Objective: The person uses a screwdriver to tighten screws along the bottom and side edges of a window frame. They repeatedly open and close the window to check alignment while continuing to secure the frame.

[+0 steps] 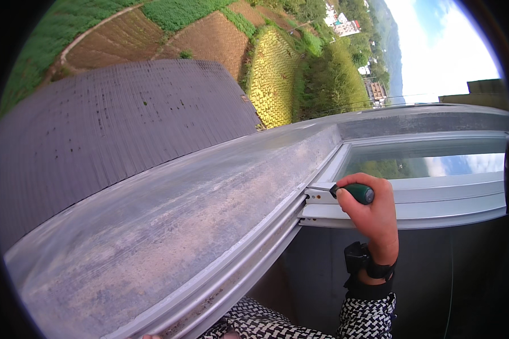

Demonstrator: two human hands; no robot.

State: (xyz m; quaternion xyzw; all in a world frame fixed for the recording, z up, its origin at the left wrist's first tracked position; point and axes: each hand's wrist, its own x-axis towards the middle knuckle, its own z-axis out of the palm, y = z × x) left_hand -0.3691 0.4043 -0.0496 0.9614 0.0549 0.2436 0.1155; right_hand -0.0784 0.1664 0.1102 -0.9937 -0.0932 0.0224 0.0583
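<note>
My right hand (pixel 373 212) is closed around a screwdriver with a dark green handle (pixel 358 194), thumb and forefinger near the front of the grip. Its thin shaft points left, and the tip is at the corner where a white metal window sash (pixel 424 195) meets the grooved sliding track (pixel 254 248). Small holes show at the end of the sash, just below the shaft. Of my left hand (pixel 151 337), only a sliver of skin appears at the lower edge, by the near end of the track; its fingers are mostly hidden.
A wide, stained concrete ledge (pixel 169 220) runs along the track's outer side. Beyond and below it lies a grey corrugated roof (pixel 124 127), with fields and houses farther off. The sash glass (pixel 401 164) reflects hills and sky. A dark wall (pixel 418 271) stands under the window.
</note>
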